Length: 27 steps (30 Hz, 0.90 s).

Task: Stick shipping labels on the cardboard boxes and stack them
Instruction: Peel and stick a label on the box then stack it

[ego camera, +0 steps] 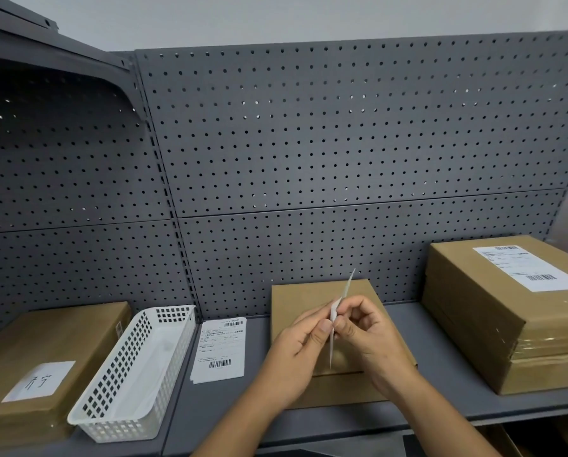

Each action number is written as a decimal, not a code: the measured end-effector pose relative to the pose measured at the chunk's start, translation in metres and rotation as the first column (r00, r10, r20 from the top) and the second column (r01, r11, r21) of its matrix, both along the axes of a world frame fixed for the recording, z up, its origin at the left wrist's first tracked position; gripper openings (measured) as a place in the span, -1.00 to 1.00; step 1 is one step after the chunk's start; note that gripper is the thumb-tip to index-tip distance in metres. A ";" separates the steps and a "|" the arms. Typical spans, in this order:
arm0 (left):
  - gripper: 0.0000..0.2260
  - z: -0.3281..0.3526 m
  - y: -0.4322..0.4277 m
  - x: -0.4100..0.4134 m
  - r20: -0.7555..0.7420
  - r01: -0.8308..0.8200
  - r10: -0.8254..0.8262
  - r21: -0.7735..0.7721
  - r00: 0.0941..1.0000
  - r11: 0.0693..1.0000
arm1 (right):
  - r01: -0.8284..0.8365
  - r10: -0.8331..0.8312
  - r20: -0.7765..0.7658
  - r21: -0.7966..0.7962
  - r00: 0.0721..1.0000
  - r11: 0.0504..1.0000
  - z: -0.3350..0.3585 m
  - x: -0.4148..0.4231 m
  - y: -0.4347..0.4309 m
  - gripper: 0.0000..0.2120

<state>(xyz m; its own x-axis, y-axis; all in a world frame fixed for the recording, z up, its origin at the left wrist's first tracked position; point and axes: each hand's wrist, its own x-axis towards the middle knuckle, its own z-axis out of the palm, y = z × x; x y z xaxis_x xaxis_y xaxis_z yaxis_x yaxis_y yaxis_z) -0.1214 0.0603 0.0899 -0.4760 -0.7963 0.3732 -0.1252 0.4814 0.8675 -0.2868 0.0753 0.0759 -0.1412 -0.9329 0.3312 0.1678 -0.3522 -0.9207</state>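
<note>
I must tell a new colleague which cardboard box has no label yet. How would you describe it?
On the grey shelf below the perforated panel, boxes stand in three places. Take the middle box, beneath the left hand and right hand, right of the loose labels. Its visible top is bare brown; the left box carries a handwritten sheet, the right stack a printed barcode label.

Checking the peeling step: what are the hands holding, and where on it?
The left hand and right hand both pinch a shipping label, seen edge-on, near its middle.
</note>
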 end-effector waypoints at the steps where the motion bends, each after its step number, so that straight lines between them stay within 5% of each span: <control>1: -0.67 0.000 0.000 0.000 0.003 0.001 -0.001 0.002 1.000 1.000 | -0.009 0.009 0.003 0.006 1.000 1.000 0.000 0.000 0.001 -0.49; 18: -0.67 0.001 0.003 0.004 0.000 -0.027 0.027 0.060 1.000 0.998 | -0.025 0.025 0.006 0.005 1.000 1.000 0.021 0.011 0.019 -0.68; 27: -0.69 0.002 0.008 0.005 -0.008 -0.032 0.032 0.095 0.999 0.995 | 0.007 -0.014 -0.183 -0.038 0.983 0.999 0.038 0.016 0.030 -0.86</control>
